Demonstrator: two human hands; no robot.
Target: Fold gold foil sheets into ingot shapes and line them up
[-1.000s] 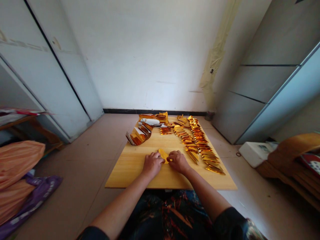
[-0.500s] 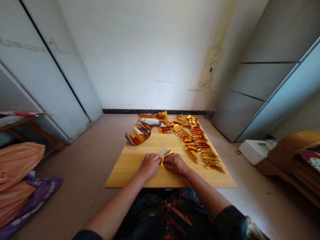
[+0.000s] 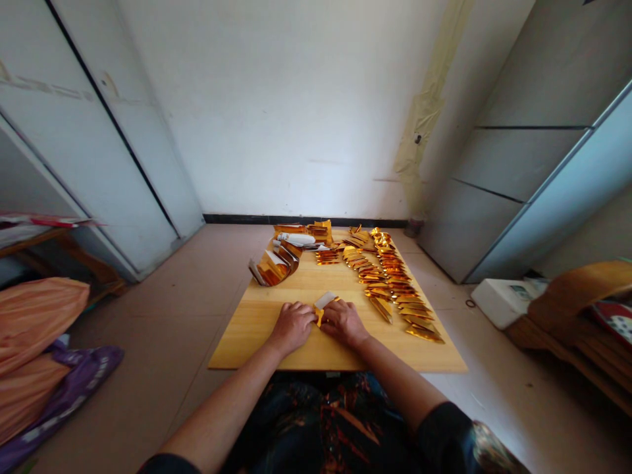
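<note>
Between my hands, near the front middle of the wooden table, lies a sheet of gold foil paper with its pale back partly showing. My left hand grips its left edge with curled fingers. On the other side my right hand presses and pinches the paper, its fingertips partly hidden. To the right, folded gold paper pieces lie in overlapping rows. A curved stack of gold sheets rests at the table's left, and a white roll-shaped package lies behind it among more gold paper.
A grey refrigerator stands at the right, with a white box and wooden furniture in front of it. On the left are a pale cabinet, an orange bag and a purple bag.
Both hands have shifted slightly at the gold paper, and its pale part now sits a little further right and flatter. The rows and stack have stayed put.
</note>
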